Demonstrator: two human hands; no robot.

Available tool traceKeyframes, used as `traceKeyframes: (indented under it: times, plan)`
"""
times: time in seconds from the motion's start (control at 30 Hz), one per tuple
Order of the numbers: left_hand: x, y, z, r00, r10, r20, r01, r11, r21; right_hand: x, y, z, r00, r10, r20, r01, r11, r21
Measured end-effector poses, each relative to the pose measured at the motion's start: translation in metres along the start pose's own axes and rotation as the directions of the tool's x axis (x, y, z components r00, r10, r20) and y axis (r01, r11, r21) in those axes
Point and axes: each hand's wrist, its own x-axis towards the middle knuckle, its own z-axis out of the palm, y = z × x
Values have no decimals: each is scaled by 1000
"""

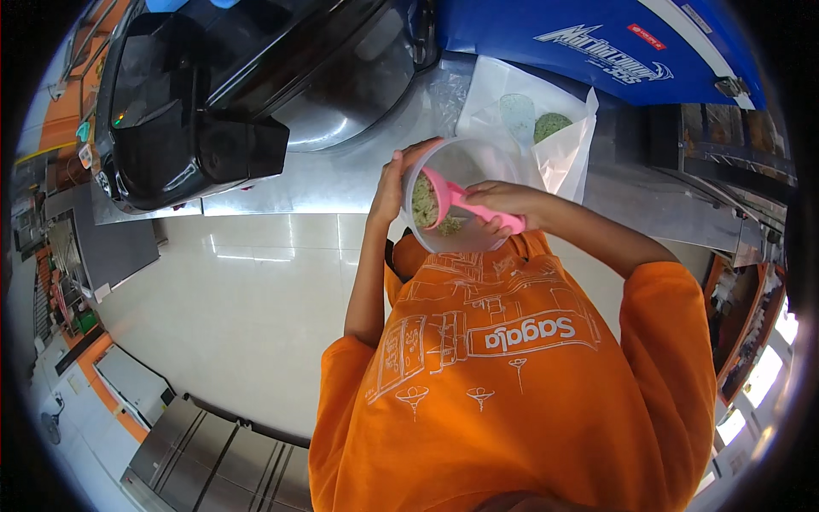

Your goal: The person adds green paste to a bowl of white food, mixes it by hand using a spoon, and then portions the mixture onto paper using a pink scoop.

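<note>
My left hand (389, 185) holds a translucent plastic tub (483, 153) by its outer wall, on the left side. The tub is tilted, so I see into its mouth. Gripped by its handle in my right hand (502, 200) is a pink plastic scoop (441, 195), its bowl inside the tub. Green crumbly material (423, 201) lies at the scoop's bowl, and a little more (450, 225) rests on the tub's inner wall. Just beyond the tub, an open white plastic bag (489, 83) contains green granular material (550, 125) and a clear scoop or cup (516, 114).
A large glossy black appliance (160, 147) stands on the steel counter (333, 182) at left. At the back right is a blue cooler box (505, 32) with a white rim and writing. Crumpled clear plastic (446, 96) lies beside the bag. Behind me are steel cabinets (211, 461).
</note>
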Motion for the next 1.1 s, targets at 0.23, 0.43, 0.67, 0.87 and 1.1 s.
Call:
traceKeyframes:
  times: [0.23, 0.43, 0.67, 0.87, 1.1]
  plan:
    - [23, 19, 15, 965, -216, 148, 212, 976, 41, -42, -26, -25, 975, 3, -222, -73, 949, -305]
    - [45, 32, 36, 921, -325, 215, 224, 893, 391, -27, -25, -37, 952, 48, -301, -241, 724, -646]
    - [34, 21, 31, 947, -236, 219, 227, 972, 63, -11, 7, -16, 982, 63, -180, -128, 916, -380]
    - [26, 18, 28, 956, -220, 193, 239, 967, -83, 22, 42, -5, 977, -114, -178, 105, 993, -57]
    - [25, 18, 23, 938, -296, 180, 334, 912, -240, 18, 22, -24, 998, -36, 58, 21, 971, 238]
